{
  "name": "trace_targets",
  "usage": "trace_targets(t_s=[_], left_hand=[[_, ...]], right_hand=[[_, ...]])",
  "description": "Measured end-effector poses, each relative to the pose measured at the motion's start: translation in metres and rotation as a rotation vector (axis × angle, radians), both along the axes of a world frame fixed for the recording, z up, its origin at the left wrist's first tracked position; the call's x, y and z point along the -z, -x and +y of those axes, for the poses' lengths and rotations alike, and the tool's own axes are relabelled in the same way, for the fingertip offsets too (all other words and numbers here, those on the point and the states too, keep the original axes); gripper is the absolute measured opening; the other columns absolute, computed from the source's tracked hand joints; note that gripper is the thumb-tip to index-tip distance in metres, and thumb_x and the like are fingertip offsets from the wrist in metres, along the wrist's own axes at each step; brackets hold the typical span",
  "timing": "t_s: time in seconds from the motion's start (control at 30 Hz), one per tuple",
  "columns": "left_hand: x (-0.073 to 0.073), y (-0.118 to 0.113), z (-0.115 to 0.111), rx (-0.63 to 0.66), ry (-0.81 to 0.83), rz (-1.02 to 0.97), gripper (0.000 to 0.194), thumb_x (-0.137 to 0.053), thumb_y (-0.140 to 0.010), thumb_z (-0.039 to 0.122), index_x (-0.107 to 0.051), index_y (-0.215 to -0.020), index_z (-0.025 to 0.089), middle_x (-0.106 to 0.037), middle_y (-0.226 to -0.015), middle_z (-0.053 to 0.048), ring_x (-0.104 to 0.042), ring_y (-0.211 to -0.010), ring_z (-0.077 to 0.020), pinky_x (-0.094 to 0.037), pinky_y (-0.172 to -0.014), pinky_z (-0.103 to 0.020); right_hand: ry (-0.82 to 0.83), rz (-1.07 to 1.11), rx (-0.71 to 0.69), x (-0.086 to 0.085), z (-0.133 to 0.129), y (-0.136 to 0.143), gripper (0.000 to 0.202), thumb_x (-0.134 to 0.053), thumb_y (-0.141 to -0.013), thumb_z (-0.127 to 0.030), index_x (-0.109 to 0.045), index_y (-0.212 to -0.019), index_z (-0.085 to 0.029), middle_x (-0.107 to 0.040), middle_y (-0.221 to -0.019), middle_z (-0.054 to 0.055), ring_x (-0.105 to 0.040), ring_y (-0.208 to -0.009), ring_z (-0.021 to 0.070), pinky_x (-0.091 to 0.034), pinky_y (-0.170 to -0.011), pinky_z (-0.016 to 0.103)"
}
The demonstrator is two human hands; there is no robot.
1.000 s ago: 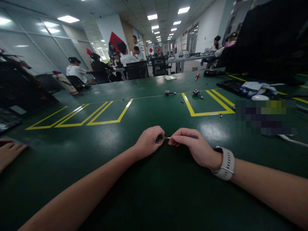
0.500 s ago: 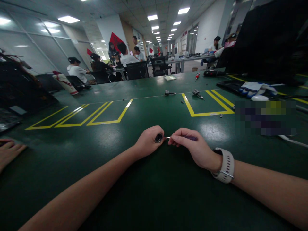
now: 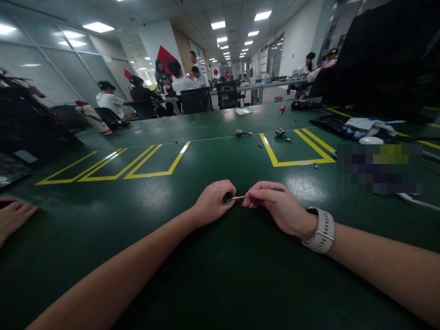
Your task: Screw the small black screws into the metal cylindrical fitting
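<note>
My left hand is closed round a small metal cylinder, whose round hollow end faces me. My right hand pinches a thin screwdriver with a purple handle, mostly hidden by the fingers. Its slim metal shaft points left and its tip reaches the rim of the cylinder; I cannot tell whether it is inside. A small dark piece lies just below the right fingertips.
Beyond my hands lie two metal parts with shafts, a small ring and a red screwdriver. Yellow tape marks the green table. Gloves rest at the right. Another person's hand is at the left edge.
My right hand has turned a little and shifted slightly right, with more of the screwdriver's shaft showing against the cylinder. The left hand has hardly moved.
</note>
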State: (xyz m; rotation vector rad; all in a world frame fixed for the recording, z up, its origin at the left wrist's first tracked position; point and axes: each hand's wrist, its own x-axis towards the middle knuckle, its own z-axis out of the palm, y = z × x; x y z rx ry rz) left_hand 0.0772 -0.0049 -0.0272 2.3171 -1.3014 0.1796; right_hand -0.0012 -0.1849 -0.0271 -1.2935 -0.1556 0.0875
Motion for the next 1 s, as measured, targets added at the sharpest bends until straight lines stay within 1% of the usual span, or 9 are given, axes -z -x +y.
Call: trace_targets(t_s=[0.2, 0.3, 0.5, 0.63, 0.77, 0.87, 1.0], left_hand=[[0.0007, -0.0003, -0.0005, -0.028, -0.008, -0.014, 0.007, -0.055, -0.076, 0.015, -0.05, -0.072, 0.017, -0.051, -0.069, 0.001, -0.05, -0.063, -0.0123, -0.038, -0.057, -0.024], [0.0011, -0.0006, -0.0004, -0.044, -0.004, -0.02, 0.01, -0.055, -0.078, 0.019, -0.05, -0.071, 0.017, -0.051, -0.069, 0.002, -0.049, -0.063, -0.0122, -0.038, -0.057, -0.024], [0.0013, -0.0011, -0.0005, -0.093, -0.023, -0.007, 0.011, -0.057, -0.079, 0.022, -0.051, -0.071, 0.018, -0.053, -0.07, 0.001, -0.051, -0.064, -0.0129, -0.039, -0.058, -0.025], [0.0015, -0.0011, -0.0008, -0.102, -0.027, -0.015, 0.01, -0.056, -0.079, 0.023, -0.051, -0.072, 0.018, -0.054, -0.071, 0.001, -0.052, -0.066, -0.0138, -0.04, -0.059, -0.027], [0.0016, -0.0006, -0.0011, -0.117, -0.011, -0.02, 0.01, -0.058, -0.078, 0.023, -0.051, -0.073, 0.018, -0.054, -0.072, 0.001, -0.052, -0.066, -0.0139, -0.041, -0.06, -0.027], [0.0013, -0.0006, -0.0004, -0.096, 0.043, -0.006, 0.011, -0.058, -0.078, 0.024, -0.051, -0.072, 0.018, -0.055, -0.072, 0.0, -0.053, -0.067, -0.0135, -0.041, -0.06, -0.026], [0.0007, -0.0004, 0.0009, 0.005, 0.111, 0.075, 0.009, -0.058, -0.079, 0.023, -0.053, -0.074, 0.017, -0.058, -0.075, -0.001, -0.055, -0.069, -0.0128, -0.044, -0.063, -0.026]], right_hand=[[-0.044, 0.022, 0.053, -0.0006, 0.0015, 0.0002, 0.013, -0.058, -0.076, -0.022, -0.064, -0.066, -0.016, -0.066, -0.065, 0.002, -0.058, -0.064, 0.0141, -0.041, -0.066, 0.03], [-0.047, 0.014, 0.097, -0.0016, 0.0025, 0.0006, 0.016, -0.056, -0.076, -0.023, -0.062, -0.062, -0.017, -0.063, -0.06, 0.001, -0.056, -0.06, 0.0139, -0.041, -0.063, 0.03], [-0.005, -0.008, 0.192, 0.001, 0.0034, 0.0001, 0.023, -0.054, -0.076, -0.025, -0.057, -0.055, -0.018, -0.055, -0.051, -0.002, -0.05, -0.051, 0.0125, -0.037, -0.056, 0.029], [0.036, -0.018, 0.264, 0.0032, 0.0034, -0.0014, 0.024, -0.054, -0.076, -0.026, -0.055, -0.054, -0.019, -0.052, -0.049, -0.003, -0.048, -0.049, 0.0119, -0.036, -0.054, 0.028], [0.103, -0.025, 0.293, 0.0023, 0.0037, -0.0007, 0.025, -0.055, -0.076, -0.028, -0.055, -0.053, -0.019, -0.05, -0.049, -0.003, -0.046, -0.049, 0.0118, -0.035, -0.054, 0.028], [0.158, -0.022, 0.317, 0.0022, 0.0037, -0.0003, 0.025, -0.055, -0.077, -0.028, -0.055, -0.054, -0.019, -0.05, -0.05, -0.004, -0.046, -0.051, 0.0119, -0.035, -0.055, 0.028], [0.218, -0.02, 0.332, 0.0051, 0.0034, -0.0017, 0.024, -0.055, -0.079, -0.031, -0.058, -0.06, -0.019, -0.053, -0.055, -0.003, -0.048, -0.055, 0.0127, -0.036, -0.058, 0.029]])
